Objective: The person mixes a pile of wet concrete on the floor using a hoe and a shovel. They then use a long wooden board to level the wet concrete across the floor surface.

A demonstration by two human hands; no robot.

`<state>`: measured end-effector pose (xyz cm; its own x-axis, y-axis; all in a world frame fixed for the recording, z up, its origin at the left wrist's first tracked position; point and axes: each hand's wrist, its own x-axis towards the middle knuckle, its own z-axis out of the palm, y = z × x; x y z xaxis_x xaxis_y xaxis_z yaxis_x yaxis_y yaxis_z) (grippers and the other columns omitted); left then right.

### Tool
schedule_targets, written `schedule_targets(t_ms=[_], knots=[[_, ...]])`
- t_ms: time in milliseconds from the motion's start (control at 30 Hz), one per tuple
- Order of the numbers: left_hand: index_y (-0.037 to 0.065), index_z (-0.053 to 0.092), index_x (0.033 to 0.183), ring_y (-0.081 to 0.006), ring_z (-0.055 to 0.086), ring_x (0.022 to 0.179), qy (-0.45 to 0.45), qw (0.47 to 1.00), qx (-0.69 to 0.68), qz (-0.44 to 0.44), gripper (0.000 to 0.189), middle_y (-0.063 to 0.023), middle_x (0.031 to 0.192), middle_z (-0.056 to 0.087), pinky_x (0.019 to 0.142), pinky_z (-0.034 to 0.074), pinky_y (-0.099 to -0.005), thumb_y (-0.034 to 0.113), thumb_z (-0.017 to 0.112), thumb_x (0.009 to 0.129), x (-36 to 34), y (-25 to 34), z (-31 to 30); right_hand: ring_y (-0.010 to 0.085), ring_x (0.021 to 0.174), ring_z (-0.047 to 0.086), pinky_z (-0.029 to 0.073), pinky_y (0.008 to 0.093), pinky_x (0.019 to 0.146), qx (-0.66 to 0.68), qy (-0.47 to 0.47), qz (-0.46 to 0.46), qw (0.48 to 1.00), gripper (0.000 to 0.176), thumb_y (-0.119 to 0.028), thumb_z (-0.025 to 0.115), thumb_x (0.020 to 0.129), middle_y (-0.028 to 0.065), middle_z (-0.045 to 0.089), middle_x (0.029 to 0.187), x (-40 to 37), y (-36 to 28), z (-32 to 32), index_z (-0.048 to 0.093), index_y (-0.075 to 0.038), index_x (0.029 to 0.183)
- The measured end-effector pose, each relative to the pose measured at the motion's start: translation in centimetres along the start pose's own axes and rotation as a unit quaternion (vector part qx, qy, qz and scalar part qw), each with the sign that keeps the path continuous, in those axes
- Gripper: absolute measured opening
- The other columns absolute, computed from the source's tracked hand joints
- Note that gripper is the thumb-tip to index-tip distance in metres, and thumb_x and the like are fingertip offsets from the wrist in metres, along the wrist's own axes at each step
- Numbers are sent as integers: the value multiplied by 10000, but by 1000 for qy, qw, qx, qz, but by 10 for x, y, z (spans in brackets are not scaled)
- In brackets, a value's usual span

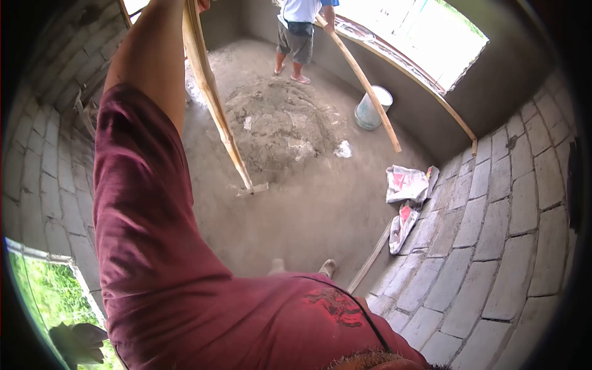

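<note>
My left arm, in a dark red sleeve, reaches up along the left side. At the top edge my left hand (pixel 203 5) shows only in small part, closed round a long wooden pole (pixel 213 98). The pole slants down to a small flat piece (pixel 253 190) at its lower end, which rests on the dusty floor beside a mound of grey mix (pixel 277 120). My right hand is out of view.
Beyond the mound a person (pixel 299 37) holds another long wooden pole (pixel 361 77). A bucket (pixel 372 108) stands near the far wall. Crumpled sacks (pixel 408 184) and a wooden strip (pixel 370 258) lie along the right block wall (pixel 493 228). Window openings show at upper right and lower left.
</note>
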<state>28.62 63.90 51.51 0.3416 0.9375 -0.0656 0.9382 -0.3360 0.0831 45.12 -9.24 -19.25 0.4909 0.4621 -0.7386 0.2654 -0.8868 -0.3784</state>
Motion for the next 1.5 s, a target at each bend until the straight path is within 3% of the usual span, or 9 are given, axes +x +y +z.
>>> schedule_targets(t_ms=[167,333,533,733,1033,1133,1300,1333,1500], knots=[[-24,650,1196,-272,717,706,5,995,-81,58,641,-202,938,723,668,604,-397,520,710,862,91,-39,9,284,835,722,556,391,757,25,46,33,998,309,-284,682,777,179,734,910,22,-7,-39,741,-19,925],[-133,628,1122,-255,701,620,11,994,-96,57,650,-245,841,710,588,597,-334,465,715,881,90,-47,11,189,671,694,526,302,541,247,57,70,965,86,-92,660,812,101,690,715,3,-32,-95,692,-13,821],[-115,653,1109,-256,698,623,21,995,-75,56,652,-230,824,707,595,593,-341,499,677,891,88,-39,14,184,801,695,538,331,739,108,48,67,991,364,-324,763,775,136,740,858,22,25,-121,740,2,936],[-72,677,1100,-245,687,597,27,996,-71,49,595,-189,790,700,571,585,-335,484,686,889,87,-40,17,182,836,707,542,329,747,40,82,66,994,381,-359,752,793,144,746,883,36,62,-126,745,-21,968],[-40,690,954,-217,688,631,15,997,-77,16,518,-160,810,712,605,572,-355,475,685,896,84,-58,13,208,840,723,558,355,795,41,35,-2,999,194,-162,726,752,135,741,872,39,-7,-101,731,-18,881],[-29,682,1101,-238,716,686,1,998,-49,25,613,-194,950,728,729,567,-396,541,672,875,69,-49,7,221,853,722,555,361,795,177,17,57,982,227,-193,715,750,148,740,874,30,-38,-88,735,-11,884],[-36,618,1261,-265,729,806,14,999,-38,30,710,-251,1099,700,801,565,-422,557,659,873,61,-56,5,256,872,721,548,371,798,38,47,0,998,296,-246,709,739,174,738,896,37,-33,-49,745,-4,906],[105,633,1315,-343,538,1297,8,998,-29,-57,604,-89,1289,663,1117,367,-526,552,628,910,16,-32,-3,263,874,721,547,374,798,36,46,7,998,307,-255,710,737,178,737,900,31,-37,-46,746,-4,909],[89,593,1356,-349,522,1314,17,998,-13,-57,661,-103,1272,668,1124,357,-538,572,627,906,35,-59,-5,281,890,720,543,392,806,25,34,26,999,311,-255,713,739,181,737,916,4,-47,-18,748,-4,918]])
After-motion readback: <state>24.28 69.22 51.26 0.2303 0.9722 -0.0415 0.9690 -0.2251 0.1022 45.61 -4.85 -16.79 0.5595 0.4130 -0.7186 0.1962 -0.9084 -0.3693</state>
